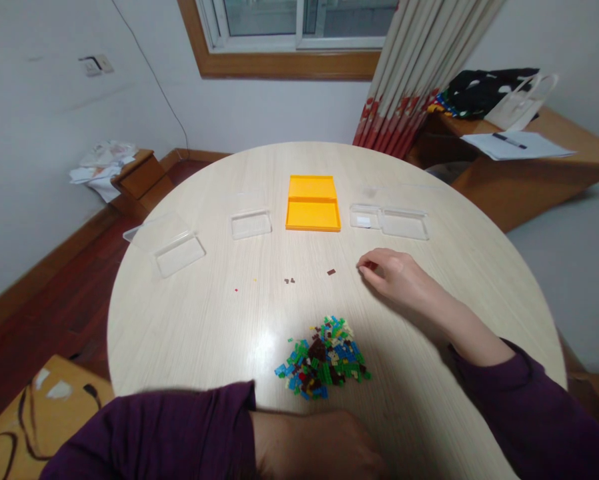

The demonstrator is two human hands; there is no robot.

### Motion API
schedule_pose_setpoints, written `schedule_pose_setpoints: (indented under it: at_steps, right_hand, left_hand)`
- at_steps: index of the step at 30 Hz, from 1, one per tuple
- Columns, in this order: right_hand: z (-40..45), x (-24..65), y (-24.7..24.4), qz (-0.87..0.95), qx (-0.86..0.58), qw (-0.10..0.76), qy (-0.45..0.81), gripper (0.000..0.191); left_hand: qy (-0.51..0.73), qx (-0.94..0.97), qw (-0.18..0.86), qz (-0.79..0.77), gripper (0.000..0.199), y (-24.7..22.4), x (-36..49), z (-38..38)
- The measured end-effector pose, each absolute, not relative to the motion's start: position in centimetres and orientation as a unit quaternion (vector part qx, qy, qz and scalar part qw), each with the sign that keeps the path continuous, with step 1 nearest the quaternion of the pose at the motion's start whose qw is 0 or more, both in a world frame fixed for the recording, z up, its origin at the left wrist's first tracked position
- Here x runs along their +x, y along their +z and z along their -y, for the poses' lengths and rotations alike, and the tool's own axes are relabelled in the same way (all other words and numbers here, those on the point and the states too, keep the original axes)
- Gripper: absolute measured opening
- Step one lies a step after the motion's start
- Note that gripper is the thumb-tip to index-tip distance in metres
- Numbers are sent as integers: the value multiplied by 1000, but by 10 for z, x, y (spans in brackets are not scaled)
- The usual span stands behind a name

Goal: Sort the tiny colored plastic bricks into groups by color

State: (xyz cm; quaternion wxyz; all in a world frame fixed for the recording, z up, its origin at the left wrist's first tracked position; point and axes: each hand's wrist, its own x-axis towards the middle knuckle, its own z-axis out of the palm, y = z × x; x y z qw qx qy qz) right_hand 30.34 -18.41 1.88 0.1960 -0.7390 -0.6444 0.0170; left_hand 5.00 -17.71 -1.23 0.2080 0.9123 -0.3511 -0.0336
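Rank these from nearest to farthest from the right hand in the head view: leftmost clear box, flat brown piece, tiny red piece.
1. Flat brown piece, just left of the right hand.
2. Tiny red piece, farther left.
3. Leftmost clear box, left beyond the red piece.

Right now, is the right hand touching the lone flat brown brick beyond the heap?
Apart. The head view shows a strip of bare table between the right hand's fingertips and the brick.
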Motion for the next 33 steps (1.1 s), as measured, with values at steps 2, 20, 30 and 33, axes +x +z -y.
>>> schedule_pose_setpoints:
  at_steps: [2,20,30,33]
  right_hand:
    - [184,303,20,635,-748,189,27,19]
    - [187,279,30,739,-630,226,79,28]
    - [190,266,31,805,-545,168,166,35]
    - [189,269,27,800,-560,159,147,37]
  left_hand:
    - [-37,914,200,351,16,-10,50,176]
    - [-68,907,223,352,10,-13,53,177]
    - [-47,907,236,345,15,-17,49,178]
    - [-76,908,222,347,16,-11,52,177]
